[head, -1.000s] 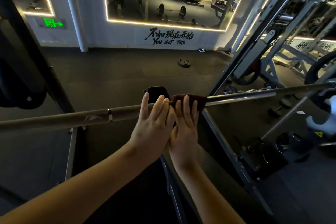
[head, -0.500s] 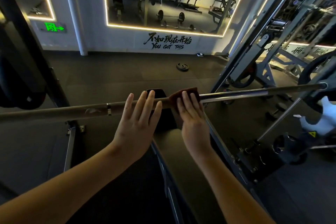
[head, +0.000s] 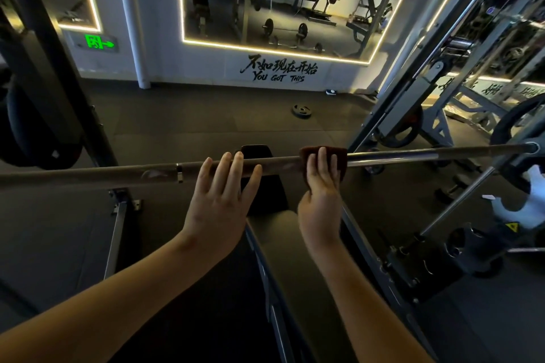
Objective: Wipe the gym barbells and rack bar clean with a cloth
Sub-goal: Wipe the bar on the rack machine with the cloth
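Hemmed by a dark post (head: 53, 68) at left and a rack upright (head: 377, 121) at right; open floor (head: 206, 115) beyond, bench (head: 265, 186) beneath. Across mid-frame, edge to edge: bar (head: 413, 156), dull at left, shiny chrome at right, long axis left-right, rising slightly rightward. Resting on it, fingers straight and spread: left hand (head: 218, 203). Just right, curled over a dark red cloth (head: 342, 156) on the bar: right hand (head: 320, 200).
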